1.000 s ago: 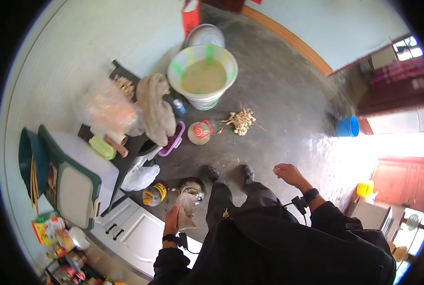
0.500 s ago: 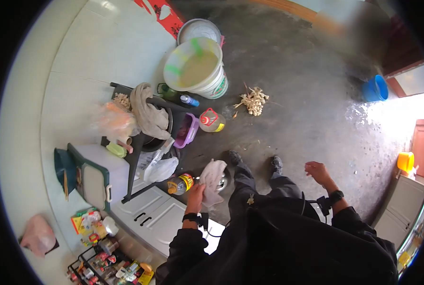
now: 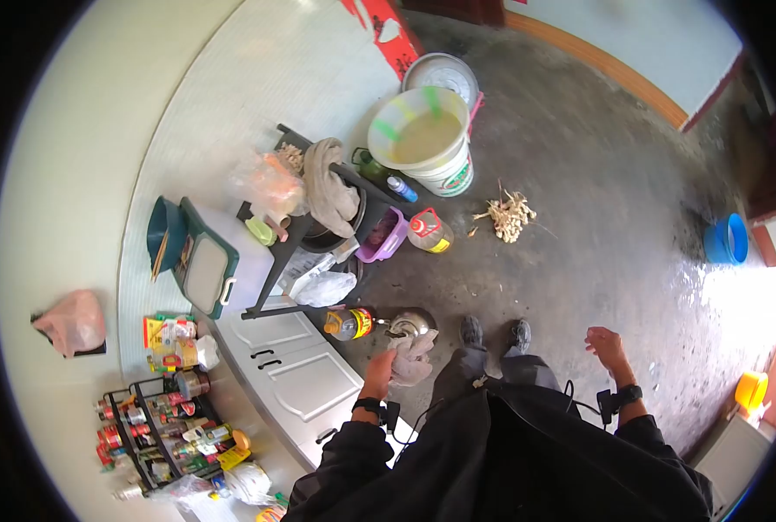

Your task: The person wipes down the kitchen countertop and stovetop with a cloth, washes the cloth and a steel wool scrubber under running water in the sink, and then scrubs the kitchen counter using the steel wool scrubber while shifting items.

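Observation:
A light, crumpled cloth [image 3: 413,358] hangs from my left hand [image 3: 378,374], whose fingers are closed on it. Just beyond the cloth, a round metal kettle [image 3: 414,323] stands on the floor, partly covered by it. Beside the kettle lies or stands a bottle of yellowish oil [image 3: 349,324] with a red and yellow label. My right hand [image 3: 606,344] is held out over the floor at the right, its fingers bent and apart, with nothing seen in it.
White cabinets [image 3: 305,361] run along the left, below a rack of seasoning bottles [image 3: 157,431]. A bucket [image 3: 444,170], a purple basket [image 3: 383,235], a red-capped jug [image 3: 431,232] and a garlic pile [image 3: 509,216] are ahead. A blue bucket [image 3: 726,239] stands right.
The view has turned, so the room's contents appear shifted. The cloth in my left hand now hangs by the kettle. My right hand stays out to the side.

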Demonstrator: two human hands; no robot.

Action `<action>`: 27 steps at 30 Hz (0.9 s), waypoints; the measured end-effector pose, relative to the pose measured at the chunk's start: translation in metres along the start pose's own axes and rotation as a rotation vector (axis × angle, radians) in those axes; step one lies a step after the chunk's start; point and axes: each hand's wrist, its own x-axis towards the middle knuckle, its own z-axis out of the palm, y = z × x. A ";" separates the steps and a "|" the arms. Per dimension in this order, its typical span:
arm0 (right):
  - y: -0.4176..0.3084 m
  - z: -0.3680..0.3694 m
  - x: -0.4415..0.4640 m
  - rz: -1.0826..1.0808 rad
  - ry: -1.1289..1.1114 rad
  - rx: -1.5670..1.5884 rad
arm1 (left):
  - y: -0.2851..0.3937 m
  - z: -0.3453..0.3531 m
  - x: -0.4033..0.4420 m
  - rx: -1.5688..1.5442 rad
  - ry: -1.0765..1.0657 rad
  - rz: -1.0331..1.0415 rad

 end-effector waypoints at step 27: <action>-0.114 0.189 -0.013 -0.207 -0.395 -0.434 | -0.188 -0.122 -0.080 -0.271 0.318 -0.004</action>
